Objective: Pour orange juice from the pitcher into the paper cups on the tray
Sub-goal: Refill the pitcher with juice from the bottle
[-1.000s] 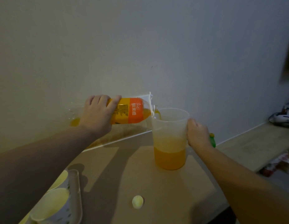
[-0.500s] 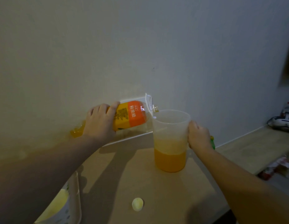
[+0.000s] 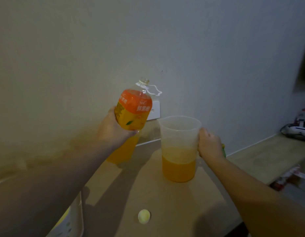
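The pitcher (image 3: 179, 147) stands on the tan table (image 3: 165, 202) a little right of the middle of the frame, and it is a translucent plastic one, filled with orange juice to about one third of its height. The right hand (image 3: 209, 145) is curled round its handle on the right side, and something green (image 3: 223, 149) shows just behind this hand, but what it is cannot be told. The left hand (image 3: 114, 130) grasps the juice bottle (image 3: 131, 120) round its middle, left of the pitcher and apart from it; the bottle is almost upright, leaning a little to the right, its neck is open at the top and a white strap hangs from the neck. The bottle's lower part is full of juice. With this much liquid the pitcher probably feels moderately heavy and its weight will move when it is tilted, so the handle is the good place to hold, maybe with the other hand under the base. Its thin plastic wall looks stiff enough but smooth, and could be slippery if juice ran down it. The paper cups (image 3: 68, 224) on the tray (image 3: 80, 218) are only partly seen at the lower left edge, much hidden by the left arm; they are light and soft and may tip easily under a fast stream. The label on the bottle is orange above and yellow below, with white Chinese characters which are too blurred to read, and a small green leaf picture. A yellow bottle cap (image 3: 144, 216) lies on the table near the bottom centre.
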The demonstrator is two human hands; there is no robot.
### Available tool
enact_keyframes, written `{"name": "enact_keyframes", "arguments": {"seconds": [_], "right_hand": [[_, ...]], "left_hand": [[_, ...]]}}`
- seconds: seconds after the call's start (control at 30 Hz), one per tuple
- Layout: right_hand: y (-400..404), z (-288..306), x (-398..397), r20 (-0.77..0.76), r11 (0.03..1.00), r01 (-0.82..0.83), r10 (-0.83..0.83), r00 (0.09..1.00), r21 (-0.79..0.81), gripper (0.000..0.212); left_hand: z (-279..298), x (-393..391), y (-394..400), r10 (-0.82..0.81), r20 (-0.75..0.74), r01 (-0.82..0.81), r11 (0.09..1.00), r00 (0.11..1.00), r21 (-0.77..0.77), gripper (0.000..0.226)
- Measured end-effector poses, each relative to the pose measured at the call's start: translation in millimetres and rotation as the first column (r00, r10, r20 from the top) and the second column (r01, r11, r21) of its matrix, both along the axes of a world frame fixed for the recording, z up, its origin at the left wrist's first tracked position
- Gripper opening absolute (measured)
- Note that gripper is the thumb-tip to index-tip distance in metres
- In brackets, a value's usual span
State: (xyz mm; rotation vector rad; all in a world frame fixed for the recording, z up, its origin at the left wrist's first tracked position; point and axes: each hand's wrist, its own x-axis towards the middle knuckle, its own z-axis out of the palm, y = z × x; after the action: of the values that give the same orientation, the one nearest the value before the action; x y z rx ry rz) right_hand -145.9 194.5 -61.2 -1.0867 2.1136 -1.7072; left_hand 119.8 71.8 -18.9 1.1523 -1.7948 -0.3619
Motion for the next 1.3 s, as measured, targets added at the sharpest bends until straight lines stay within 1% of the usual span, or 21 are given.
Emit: {"name": "enact_keyframes", "arguments": {"seconds": [0.1, 0.2, 0.3, 0.53, 0.7, 0.87, 1.0, 1.1, 1.23, 1.3], "right_hand": [[0.3, -0.6, -0.5, -0.001, 1.0, 0.011, -0.011, 1.0, -0.019, 0.047], [-1.4, -0.1, -0.4, 0.001, 1.0, 0.021, -0.021, 1.0, -0.009, 0.046], [-3.7, -0.2, 1.1, 0.036, 0.999, 0.04, -0.04, 0.999, -0.013, 0.046], [-10.5, -4.3, -1.6, 0.1, 0.998, -0.008, 0.015, 0.995, -0.067, 0.037], [-21.6, -6.1, -4.3, 0.104, 0.997, -0.007, 0.015, 0.994, -0.076, 0.047], [-34.9, -8.0, -1.5, 0.091, 0.996, -0.028, 0.036, 0.995, -0.089, 0.045], [-43.5, -9.4, 1.0, 0.135, 0.991, -0.08, 0.095, 0.986, -0.111, 0.043], [-46.1, -10.6, -0.5, 0.168, 0.988, -0.098, 0.118, 0.979, -0.124, 0.045], [-44.8, -9.7, -1.6, 0.225, 0.985, -0.12, 0.145, 0.963, -0.122, 0.043], [-42.6, -7.9, 0.9, 0.267, 0.983, -0.124, 0.156, 0.951, -0.132, 0.039]], "left_hand": [[-10.3, -3.5, -1.3, -0.03, -0.125, 0.043, 0.994, 0.992, 0.101, 0.106], [-21.5, -7.6, -4.5, -0.026, -0.188, 0.057, 0.985, 0.982, 0.163, 0.105], [-30.6, -10.0, -8.7, -0.031, -0.202, 0.07, 0.98, 0.979, 0.187, 0.104], [-39.9, -6.4, -17.8, -0.017, -0.27, 0.077, 0.974, 0.963, 0.211, 0.101], [-44.0, 3.4, -31.5, 0.037, -0.32, 0.055, 0.96, 0.947, 0.275, 0.096], [-40.1, 9.3, -41.6, 0.04, -0.289, 0.062, 0.94, 0.957, 0.337, 0.106], [-36.7, 11.6, -45.2, 0.116, -0.201, -0.03, 0.921, 0.973, 0.388, 0.124], [-37.5, 12.7, -47.5, 0.127, -0.189, -0.042, 0.915, 0.974, 0.401, 0.12], [-39.7, 16.6, -54.1, 0.156, -0.139, -0.085, 0.905, 0.978, 0.417, 0.145], [-33.9, 19.9, -47.5, 0.151, -0.106, -0.092, 0.899, 0.983, 0.427, 0.151]]}}
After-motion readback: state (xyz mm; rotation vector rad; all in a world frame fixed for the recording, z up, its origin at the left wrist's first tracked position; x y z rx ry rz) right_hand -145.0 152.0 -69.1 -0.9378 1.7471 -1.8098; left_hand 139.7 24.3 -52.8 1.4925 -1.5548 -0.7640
